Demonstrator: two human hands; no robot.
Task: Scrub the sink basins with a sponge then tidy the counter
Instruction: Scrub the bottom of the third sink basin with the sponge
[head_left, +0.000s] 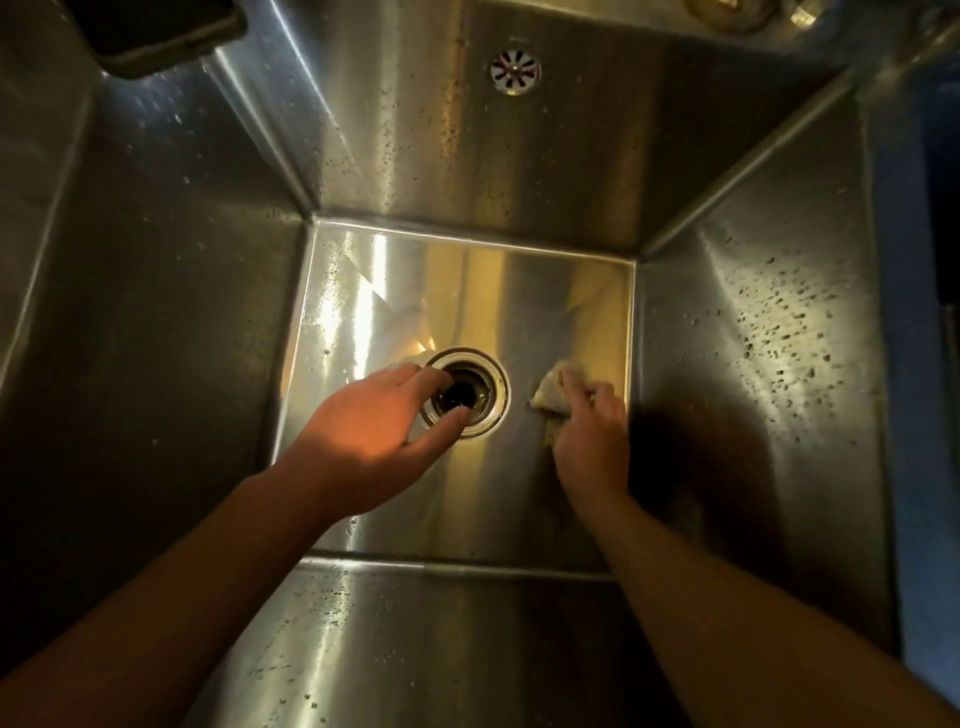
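Note:
I look straight down into a deep stainless steel sink basin (519, 301). The round drain (485, 389) sits left of the floor's centre. My left hand (374, 426) reaches down to the drain, its fingers curled at the left rim and into the opening; whether it grips anything I cannot tell. My right hand (589, 436) presses a pale yellowish sponge (550, 397) flat on the basin floor just right of the drain. Most of the sponge is hidden under that hand.
A round overflow grate (514, 73) sits high on the back wall. Water drops and specks cover the right wall (769, 338) and back wall. A dark object (156, 36) rests on the rim at top left. A blue surface (930, 467) runs along the right edge.

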